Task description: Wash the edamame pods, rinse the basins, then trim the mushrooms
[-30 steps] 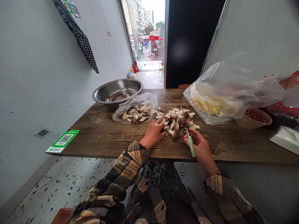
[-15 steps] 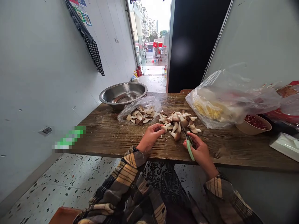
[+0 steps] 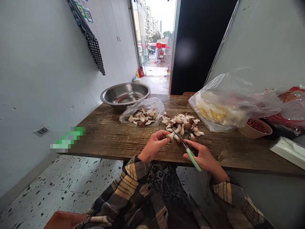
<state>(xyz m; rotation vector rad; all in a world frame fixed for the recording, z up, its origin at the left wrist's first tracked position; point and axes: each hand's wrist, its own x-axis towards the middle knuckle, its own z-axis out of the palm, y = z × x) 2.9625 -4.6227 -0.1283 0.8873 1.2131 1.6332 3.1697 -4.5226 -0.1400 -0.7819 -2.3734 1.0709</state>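
Observation:
Between the thumb and fingers of my left hand (image 3: pixel 156 144) is a mushroom (image 3: pixel 170 136) with a pale stem. My right hand (image 3: pixel 205 158) grips a pair of scissors (image 3: pixel 193 158) with light green handles. Their dark blades point up and left, close to the stem of the held mushroom; whether they touch it I cannot tell. Just beyond both hands lies a loose pile of brown-capped mushrooms (image 3: pixel 182 121) on the wooden table. Left of that pile, a clear plastic bag (image 3: pixel 126 117) holds more mushroom pieces (image 3: pixel 143 117).
A wide steel basin (image 3: pixel 105 97) stands behind the bag on the wooden table (image 3: pixel 102 135). On the right are a large plastic bag (image 3: pixel 214 108) with yellowish contents, a paper bowl (image 3: pixel 254 132) of dark red pieces and a tissue pack (image 3: pixel 288 152). Beyond is a doorway.
The scissors have swung left, bringing their blades from the pile to the mushroom in my left hand. My right hand has turned with them. My left hand has shifted slightly down and right.

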